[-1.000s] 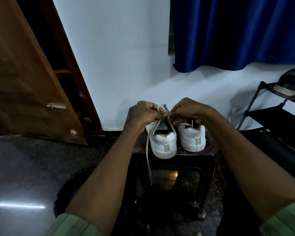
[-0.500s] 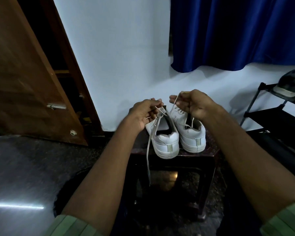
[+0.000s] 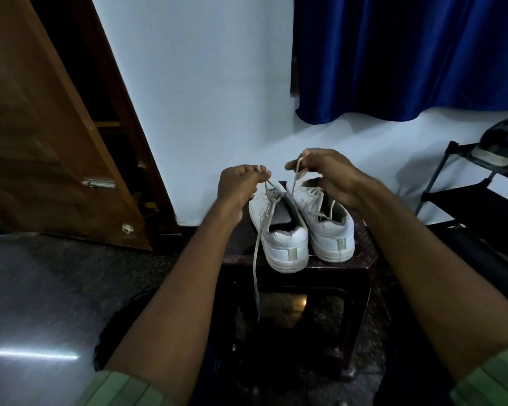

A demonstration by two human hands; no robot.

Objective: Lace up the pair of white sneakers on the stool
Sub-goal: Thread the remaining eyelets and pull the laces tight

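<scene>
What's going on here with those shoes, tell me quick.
A person is lacing a pair of white sneakers on a dark stool. Each hand pinches a lace end of the left sneaker: the left hand and the right hand are raised above it. One loose lace hangs over the stool's edge. The right sneaker already looks laced.

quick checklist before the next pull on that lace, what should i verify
1. Left hand pinches the white lace of the left white sneaker: ok.
2. Right hand pinches the other end: ok.
3. Both sneakers sit on the dark wooden stool: ok.
4. Left sneaker's heel well inside the stool's edge: not ok.
5. Loose lace tail free of snags: cannot tell.
6. Right white sneaker fully laced: cannot tell.
</scene>
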